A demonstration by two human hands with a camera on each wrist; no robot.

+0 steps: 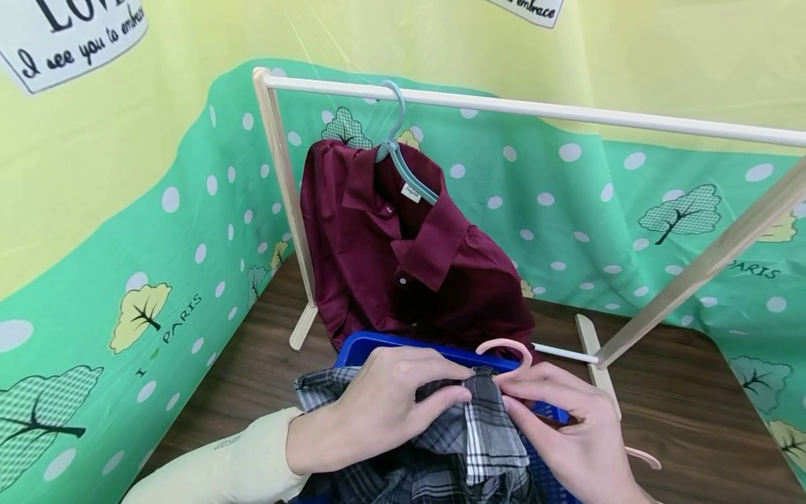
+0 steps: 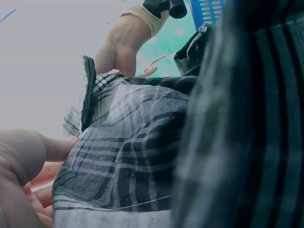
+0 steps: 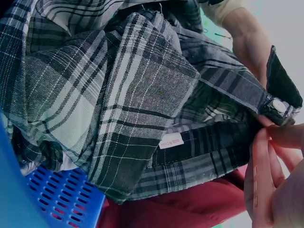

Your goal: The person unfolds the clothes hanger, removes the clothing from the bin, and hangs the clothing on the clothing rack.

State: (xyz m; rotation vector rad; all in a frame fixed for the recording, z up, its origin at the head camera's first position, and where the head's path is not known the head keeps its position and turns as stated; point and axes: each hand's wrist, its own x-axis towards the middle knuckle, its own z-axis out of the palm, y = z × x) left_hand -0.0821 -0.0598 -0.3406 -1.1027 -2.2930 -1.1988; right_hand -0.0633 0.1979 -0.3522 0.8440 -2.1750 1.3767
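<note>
A black, grey and white plaid shirt [image 1: 441, 448] lies bunched over a blue basket [image 1: 371, 341]. My left hand [image 1: 384, 402] pinches the shirt's collar between thumb and fingers. Opposite it, my right hand [image 1: 569, 423] pinches the collar's other side, close to a white button [image 3: 278, 105] that shows in the right wrist view. A pink hanger [image 1: 508, 348] has its hook rising above the collar between the hands, and one arm end emerges past my right wrist; the shirt and hand hide its middle. Inside the collar is a small white label [image 3: 171, 140].
Behind the basket, a maroon shirt [image 1: 434, 280] hangs on a light-blue hanger [image 1: 398, 150] from the white rail [image 1: 535, 108] of a wooden rack [image 1: 283, 175]. The rack stands on a dark wood surface [image 1: 686, 420]. Patterned green and yellow cloth [image 1: 176, 231] surrounds it.
</note>
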